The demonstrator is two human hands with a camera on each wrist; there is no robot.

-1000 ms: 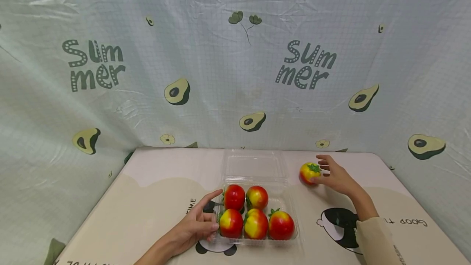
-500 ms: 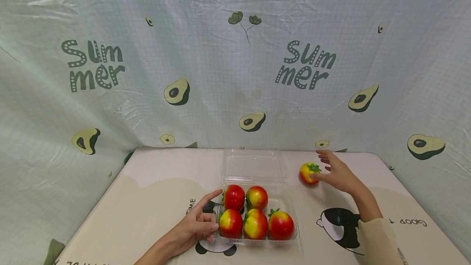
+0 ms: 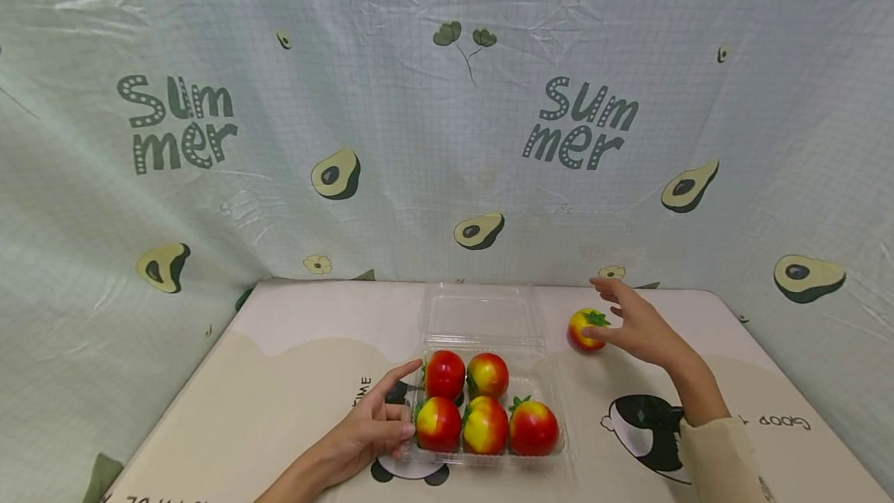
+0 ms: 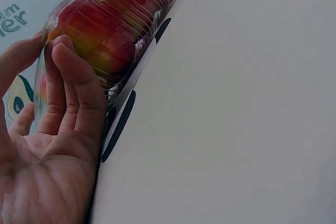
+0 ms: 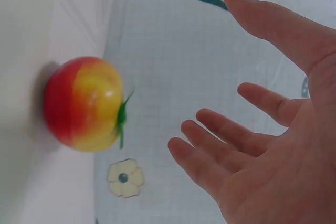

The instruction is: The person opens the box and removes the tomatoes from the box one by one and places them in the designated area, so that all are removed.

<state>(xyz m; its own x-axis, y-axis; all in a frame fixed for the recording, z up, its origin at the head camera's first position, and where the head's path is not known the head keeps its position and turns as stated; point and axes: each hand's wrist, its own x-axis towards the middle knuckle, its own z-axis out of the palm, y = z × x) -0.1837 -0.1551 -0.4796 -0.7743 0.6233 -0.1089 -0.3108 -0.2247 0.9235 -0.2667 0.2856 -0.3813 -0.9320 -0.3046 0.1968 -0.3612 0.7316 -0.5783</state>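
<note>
My left hand (image 3: 366,427) holds the left end of a clear plastic clamshell box (image 3: 563,425), index finger stretched along its side and thumb at the near corner. Inside the box sit several red-and-yellow tomatoes (image 3: 534,428), three in the near row and two behind; the far right spot shows bare plastic. Close up, the left wrist view has the fingertips (image 4: 65,51) against the ribbed wall. A single tomato (image 5: 84,103) with a green leafy top stands on the table beyond the box, to its right. Over it hovers my right hand (image 3: 642,332), fingers spread and apart from it.
The box's transparent lid (image 3: 482,315) lies folded back toward the far edge. Beneath everything is a pale table cover (image 3: 279,379) with cartoon prints. A curtain (image 3: 391,99) printed with avocados hangs right behind the table.
The right hand has lifted off the lone tomato, its fingers rising and opening away from it. That tomato stays in nearly the same place. The left hand and the box have not moved.
</note>
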